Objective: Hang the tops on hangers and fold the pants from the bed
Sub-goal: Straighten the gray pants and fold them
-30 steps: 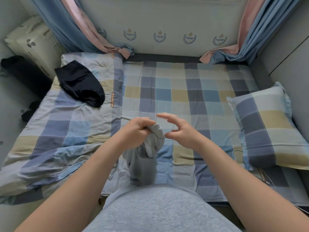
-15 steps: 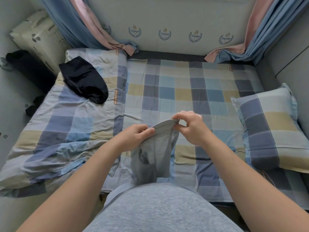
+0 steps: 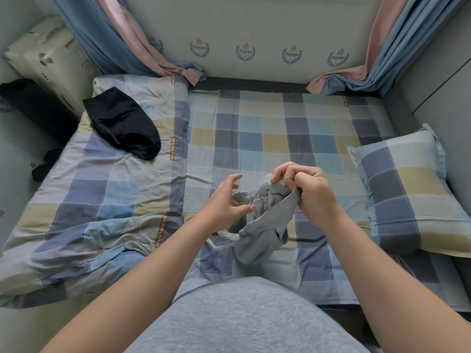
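A light grey pair of pants (image 3: 262, 225) with an elastic waistband and a white drawstring hangs bunched over the checked bed sheet (image 3: 267, 128), in front of my body. My right hand (image 3: 308, 189) grips the waistband at its top, fingers curled round the fabric. My left hand (image 3: 224, 202) is just left of the pants with its fingers spread and loosely bent; its fingertips touch the waistband without holding it. A folded black garment (image 3: 122, 123) lies on the duvet at the back left.
A rumpled checked duvet (image 3: 84, 205) covers the bed's left half. A checked pillow (image 3: 407, 189) lies at the right edge. Blue and pink curtains (image 3: 122, 42) hang at both back corners. A pale suitcase (image 3: 51, 59) and a black bag (image 3: 33, 103) stand left of the bed.
My left hand has let go of the waistband and opened its fingers. My right hand has taken hold of the waistband and drawn the pants to the right.
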Available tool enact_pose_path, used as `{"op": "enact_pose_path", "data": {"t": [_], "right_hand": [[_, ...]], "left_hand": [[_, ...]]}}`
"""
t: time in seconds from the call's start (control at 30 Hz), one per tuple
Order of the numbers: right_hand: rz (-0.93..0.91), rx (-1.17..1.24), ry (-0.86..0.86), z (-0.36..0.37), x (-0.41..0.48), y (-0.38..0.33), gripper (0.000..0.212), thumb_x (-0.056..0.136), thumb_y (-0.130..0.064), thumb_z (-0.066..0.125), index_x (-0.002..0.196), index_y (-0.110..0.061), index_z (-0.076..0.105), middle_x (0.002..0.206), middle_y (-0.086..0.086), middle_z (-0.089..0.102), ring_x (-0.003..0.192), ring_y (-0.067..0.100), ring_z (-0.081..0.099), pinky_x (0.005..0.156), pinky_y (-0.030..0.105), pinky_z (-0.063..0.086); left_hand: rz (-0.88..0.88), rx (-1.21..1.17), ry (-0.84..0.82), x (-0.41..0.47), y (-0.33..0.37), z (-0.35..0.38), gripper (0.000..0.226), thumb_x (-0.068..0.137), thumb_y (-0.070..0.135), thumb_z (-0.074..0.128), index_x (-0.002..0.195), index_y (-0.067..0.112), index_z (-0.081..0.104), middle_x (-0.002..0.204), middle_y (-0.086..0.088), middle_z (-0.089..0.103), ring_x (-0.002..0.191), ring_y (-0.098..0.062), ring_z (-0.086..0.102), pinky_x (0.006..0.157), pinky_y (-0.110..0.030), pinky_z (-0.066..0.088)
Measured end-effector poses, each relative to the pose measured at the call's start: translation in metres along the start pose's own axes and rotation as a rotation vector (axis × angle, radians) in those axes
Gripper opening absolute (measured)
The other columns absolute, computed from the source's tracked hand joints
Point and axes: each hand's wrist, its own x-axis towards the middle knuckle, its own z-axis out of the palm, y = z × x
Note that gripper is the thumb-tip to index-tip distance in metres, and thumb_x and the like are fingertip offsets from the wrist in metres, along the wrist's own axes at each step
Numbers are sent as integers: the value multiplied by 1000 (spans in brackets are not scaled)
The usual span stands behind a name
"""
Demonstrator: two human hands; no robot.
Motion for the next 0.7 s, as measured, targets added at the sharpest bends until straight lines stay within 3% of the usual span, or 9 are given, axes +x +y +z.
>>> {"op": "enact_pose_path", "data": {"t": [0.07, 0.13, 0.23, 0.3, 0.37, 0.43, 0.53, 0.6, 0.7], "right_hand": [[17, 78, -58, -3, -2, -5, 21, 60, -2, 37, 46, -13, 47, 75, 8, 64, 77, 15, 57, 74, 24, 48], [9, 130, -97, -6, -2, -9, 24, 60, -2, 37, 44, -17, 47, 74, 8, 64, 75, 15, 57, 70, 23, 49], [-7, 148, -115, -10, -2, -15, 24, 61, -3, 38, 44, -17, 47, 74, 9, 64, 74, 16, 56, 69, 24, 50], [-4, 123, -95, -13, -2, -16, 24, 62, -4, 37, 44, -17, 47, 73, 9, 64, 72, 16, 55, 67, 23, 49], [4, 24, -38, -17, -1, -15, 22, 63, -5, 37, 45, -14, 45, 71, 8, 63, 71, 15, 53, 68, 23, 46], [7, -138, 30, -22, 0, -12, 18, 66, -8, 37, 49, -7, 43, 67, 8, 57, 67, 13, 48, 67, 25, 40], [23, -404, 63, -31, -1, 1, 32, 85, -20, 58, 65, 1, 45, 62, 4, 44, 56, 9, 38, 57, 27, 33], [73, -603, 24, -35, -1, 11, 33, 85, -35, 75, 83, -9, 53, 68, -3, 49, 59, 8, 44, 60, 26, 39], [247, -855, -106, -37, 1, 21, 35, 80, -42, 79, 104, -38, 54, 86, -4, 59, 75, 14, 59, 67, 30, 48]], "left_hand": [[33, 106, 19, 6, -1, 2, 91, 81, 38, 82, 152, 37, 26, 153, 2, 33, 131, -18, 47, 110, -43, 42], [54, 192, -15, 11, -1, 5, 81, 80, 41, 81, 147, 38, 37, 153, 5, 36, 137, -20, 40, 114, -45, 37], [97, 202, -105, 12, -1, 15, 41, 85, 35, 76, 123, 37, 62, 128, 10, 63, 119, -17, 56, 103, -46, 46], [94, 141, -98, 9, -1, 22, 23, 89, 27, 70, 110, 33, 66, 106, 8, 71, 101, -17, 63, 91, -44, 52], [92, 127, 13, 7, -3, 25, 5, 91, 22, 64, 95, 23, 62, 86, 2, 68, 83, -22, 63, 76, -42, 54], [81, 104, 135, 6, -5, 22, 12, 93, 19, 61, 83, 20, 53, 72, 2, 61, 67, -20, 58, 60, -37, 45], [94, 18, 255, 5, -1, 9, 19, 93, 14, 61, 78, 19, 50, 64, 4, 57, 59, -16, 52, 54, -33, 40], [109, -3, 307, 6, 4, -1, 19, 92, 12, 62, 78, 18, 50, 64, 2, 56, 59, -18, 50, 54, -34, 40], [125, 60, 366, 8, 8, -15, 17, 90, 9, 62, 80, 14, 50, 67, -2, 56, 59, -17, 48, 54, -34, 38]]}}
